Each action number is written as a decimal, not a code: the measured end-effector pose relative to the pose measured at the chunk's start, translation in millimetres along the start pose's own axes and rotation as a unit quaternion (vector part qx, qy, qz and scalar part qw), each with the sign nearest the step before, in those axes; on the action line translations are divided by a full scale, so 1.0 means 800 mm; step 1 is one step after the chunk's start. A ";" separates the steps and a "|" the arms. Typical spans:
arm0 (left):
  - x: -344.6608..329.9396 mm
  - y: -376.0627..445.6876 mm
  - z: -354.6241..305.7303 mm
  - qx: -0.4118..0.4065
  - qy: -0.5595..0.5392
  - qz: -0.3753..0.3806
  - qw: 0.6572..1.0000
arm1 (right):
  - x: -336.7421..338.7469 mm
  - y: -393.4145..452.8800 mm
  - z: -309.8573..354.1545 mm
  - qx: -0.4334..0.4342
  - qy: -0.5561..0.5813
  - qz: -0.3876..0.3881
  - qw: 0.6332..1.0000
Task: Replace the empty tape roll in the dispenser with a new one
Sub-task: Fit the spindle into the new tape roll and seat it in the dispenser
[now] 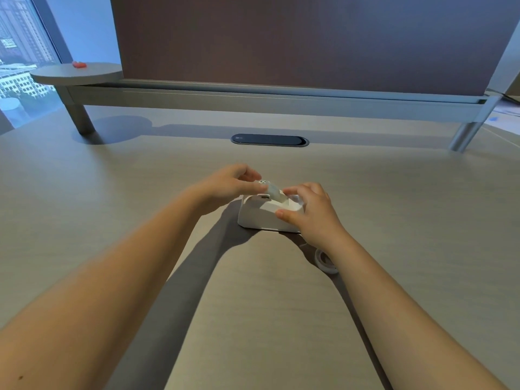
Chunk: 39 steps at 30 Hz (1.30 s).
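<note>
A white tape dispenser [257,216] stands on the wooden desk in the middle of the view. Just above its slot, my left hand [232,182] pinches a pale tape roll on a white hub [270,189], tilted. My right hand [309,211] rests on the dispenser's right side, thumb on the front wall and fingers touching the roll's right end. Another tape roll [326,261] lies flat on the desk beside my right wrist, partly hidden by the forearm.
A dark oval cable cover [269,140] sits in the desk behind the dispenser. A raised shelf [253,98] on metal legs and a brown partition run across the back. A small red object [78,64] lies on the round shelf end at the left.
</note>
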<state>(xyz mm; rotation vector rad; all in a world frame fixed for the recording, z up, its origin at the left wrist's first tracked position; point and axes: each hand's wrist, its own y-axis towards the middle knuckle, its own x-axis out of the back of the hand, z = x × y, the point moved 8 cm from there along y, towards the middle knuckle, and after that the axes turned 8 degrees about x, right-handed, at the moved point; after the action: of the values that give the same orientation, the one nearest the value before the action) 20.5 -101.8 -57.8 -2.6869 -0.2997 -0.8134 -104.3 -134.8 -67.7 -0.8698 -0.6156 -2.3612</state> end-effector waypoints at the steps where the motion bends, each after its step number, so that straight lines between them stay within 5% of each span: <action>1: -0.002 0.001 0.005 0.006 -0.029 0.005 1.000 | 0.000 0.000 0.000 -0.001 0.000 0.001 1.000; 8: -0.008 0.008 0.026 0.030 -0.172 0.020 0.985 | -0.003 0.000 -0.002 -0.007 0.003 0.005 1.000; 22: -0.008 0.012 0.019 -0.005 -0.131 -0.061 0.990 | 0.000 0.004 -0.003 -0.024 0.048 0.036 0.998; 27: -0.008 0.010 0.021 0.000 -0.156 -0.057 0.986 | 0.022 0.016 0.014 -0.018 0.062 -0.061 0.996; 33: 0.001 0.001 0.024 -0.006 -0.215 -0.060 0.975 | 0.010 0.024 0.025 -0.035 0.035 -0.043 0.998; 39: -0.001 -0.013 0.034 -0.015 -0.163 -0.050 0.985 | 0.010 0.027 0.021 -0.076 0.091 -0.053 0.991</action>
<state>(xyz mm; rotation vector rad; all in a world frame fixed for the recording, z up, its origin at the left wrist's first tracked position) 30.5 -82.5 -76.9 -2.8472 -0.5051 -0.4002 -88.2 -143.6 -45.9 -0.6884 -0.4220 -2.5759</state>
